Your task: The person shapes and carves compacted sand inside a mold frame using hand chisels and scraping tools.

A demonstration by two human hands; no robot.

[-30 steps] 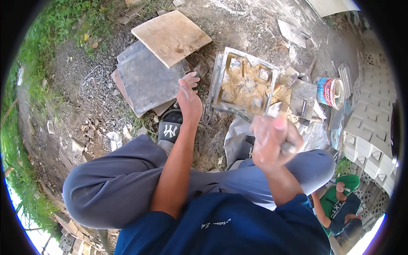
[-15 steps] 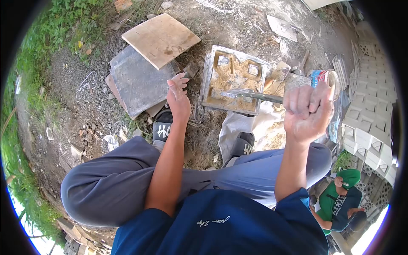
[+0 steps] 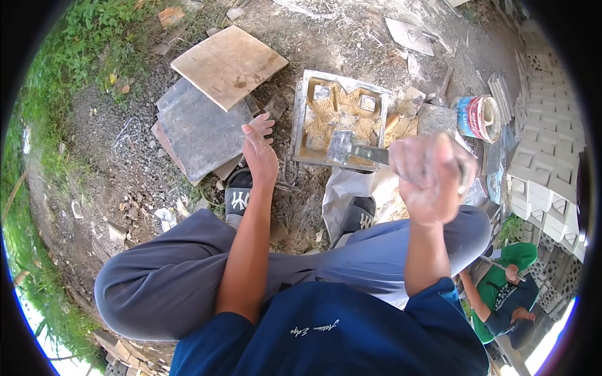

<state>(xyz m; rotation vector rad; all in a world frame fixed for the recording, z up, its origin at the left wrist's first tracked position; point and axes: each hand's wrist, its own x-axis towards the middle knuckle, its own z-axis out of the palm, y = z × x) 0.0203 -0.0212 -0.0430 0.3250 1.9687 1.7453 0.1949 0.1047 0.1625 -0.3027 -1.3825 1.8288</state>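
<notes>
My right hand, dusty with pale powder, is closed round the dark handle of a hand tool with a squarish grey metal head. The tool's head is over the near edge of a metal mould, which is packed with damp, sandy-brown material around several square blocks. From this angle I cannot tell whether the head touches the mould. My left hand is raised with its fingers apart and nothing in it, just right of a grey slab.
A wooden board lies on the slabs at upper left. A paint bucket stands beyond my right hand. Stacked pale blocks line the right side. A co-worker is at lower right. A white sack lies below the mould.
My right hand has come down and left with the tool, whose head has turned and dropped toward the mould's near edge. The left hand has shifted slightly left and down.
</notes>
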